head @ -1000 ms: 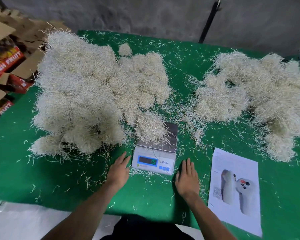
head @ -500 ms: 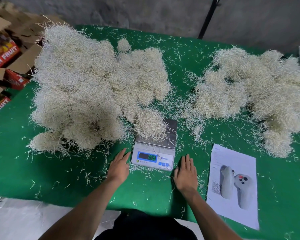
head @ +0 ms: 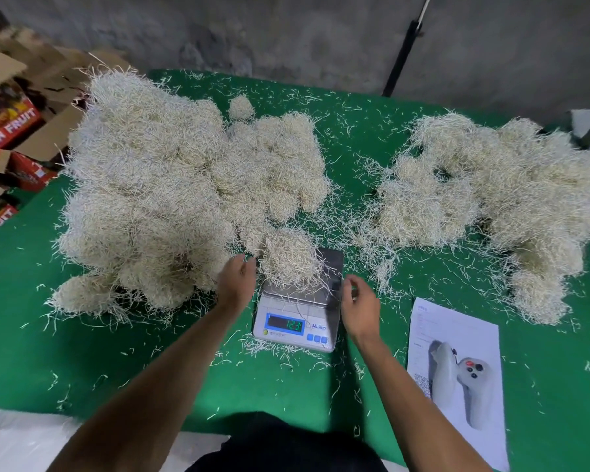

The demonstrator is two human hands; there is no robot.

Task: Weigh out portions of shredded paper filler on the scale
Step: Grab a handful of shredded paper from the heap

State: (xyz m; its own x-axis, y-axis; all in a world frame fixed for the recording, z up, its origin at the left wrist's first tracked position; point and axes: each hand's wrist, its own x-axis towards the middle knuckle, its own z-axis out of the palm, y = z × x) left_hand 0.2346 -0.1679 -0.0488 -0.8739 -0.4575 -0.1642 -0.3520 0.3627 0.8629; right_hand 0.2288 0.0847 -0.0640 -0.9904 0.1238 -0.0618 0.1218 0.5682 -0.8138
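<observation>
One scale [head: 297, 311], one printed sheet [head: 457, 376], two big heaps of shredded paper: left heap [head: 171, 185], right heap [head: 498, 199]. One small wad [head: 288, 257] on scale pan: pale, wiry, tangled; display blurred. Both hands off green cloth since half-second ago: left hand [head: 235, 282] beside wad, right hand [head: 360, 306] at pan's right edge, fingers loosely curled, holding nothing.

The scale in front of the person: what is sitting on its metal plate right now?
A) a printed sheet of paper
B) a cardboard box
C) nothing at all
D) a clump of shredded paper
D: a clump of shredded paper rests on the plate of the scale, whose display is lit, while the left hand and right hand flank it.
</observation>
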